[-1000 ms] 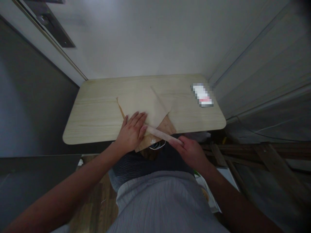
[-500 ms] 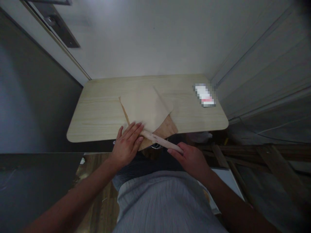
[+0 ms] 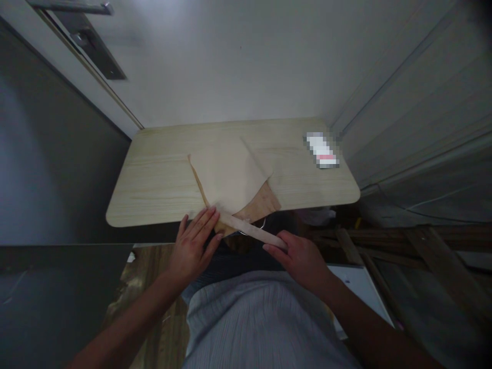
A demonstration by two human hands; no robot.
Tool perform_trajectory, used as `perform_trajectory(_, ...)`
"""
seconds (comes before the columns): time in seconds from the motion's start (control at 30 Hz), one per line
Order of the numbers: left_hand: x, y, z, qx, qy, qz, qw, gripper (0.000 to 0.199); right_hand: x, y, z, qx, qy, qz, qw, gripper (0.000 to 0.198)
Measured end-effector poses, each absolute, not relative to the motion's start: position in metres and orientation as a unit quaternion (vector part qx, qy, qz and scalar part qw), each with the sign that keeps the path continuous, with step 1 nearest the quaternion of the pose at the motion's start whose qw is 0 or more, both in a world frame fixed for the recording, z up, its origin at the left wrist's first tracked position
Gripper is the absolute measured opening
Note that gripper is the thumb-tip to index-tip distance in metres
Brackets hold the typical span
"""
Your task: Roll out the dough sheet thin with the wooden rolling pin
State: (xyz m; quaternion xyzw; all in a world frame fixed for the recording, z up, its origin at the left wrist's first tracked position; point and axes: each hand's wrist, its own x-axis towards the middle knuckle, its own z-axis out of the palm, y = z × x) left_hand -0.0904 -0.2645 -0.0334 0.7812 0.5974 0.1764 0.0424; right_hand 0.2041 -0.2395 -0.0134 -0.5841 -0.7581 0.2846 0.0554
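Observation:
A cream sheet (image 3: 228, 174), which looks like leather, lies across the front edge of the small table. Its near edge shows a tan part (image 3: 263, 201) that reaches past the table's edge. Slanting over that near edge is a pale, flat stick (image 3: 251, 229), apparently wooden. My right hand (image 3: 302, 256) is closed around the stick's lower right end. My left hand (image 3: 198, 246) lies with its fingers stretched out at the stick's upper left end and the sheet's near left corner. Its fingertips partly hide that end.
The light wood-grain tabletop (image 3: 154, 179) has rounded front corners and backs onto a white door (image 3: 246, 61) with a metal handle (image 3: 77, 7). A blurred-out phone-like object (image 3: 322, 150) lies at the right. Wooden boards (image 3: 384, 243) stand low on the right.
Both hands have shifted slightly down and left, and the stick has moved a little toward me with them. The sheet stays nearly in place.

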Motion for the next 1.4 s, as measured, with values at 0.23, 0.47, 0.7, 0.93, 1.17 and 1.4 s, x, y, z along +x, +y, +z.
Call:
perform_trajectory(0.23, -0.093, -0.279, -0.028, 0.771, 0.595, 0.225, 0.029, 0.061, 0.203, -0.247, -0.014, -0.557, -0.756, 0.330, 0.096, 0.033)
perform_trajectory(0.47, -0.076, -0.175, 0.015, 0.728, 0.600, 0.332, -0.010, 0.041, 0.210, -0.193, 0.002, -0.588, -0.752, 0.265, 0.140, 0.042)
perform_trajectory(0.7, -0.046, -0.049, 0.016, 0.738, 0.626, 0.252, -0.003, 0.046, 0.198, -0.150, -0.002, -0.593, -0.773, 0.176, 0.141, 0.044)
perform_trajectory(0.93, -0.043, -0.062, -0.007, 0.747, 0.642, 0.173, 0.011, 0.053, 0.196, -0.158, -0.014, -0.594, -0.777, 0.134, 0.160, 0.044)
perform_trajectory(1.17, -0.049, -0.089, -0.004, 0.750, 0.649, 0.120, 0.032, 0.055, 0.195, -0.169, -0.017, -0.590, -0.765, 0.166, 0.197, 0.041)
perform_trajectory(1.4, -0.056, -0.147, -0.002, 0.755, 0.649, 0.098, 0.001, 0.053, 0.188, -0.206, -0.032, -0.583, -0.740, 0.177, 0.284, 0.046)
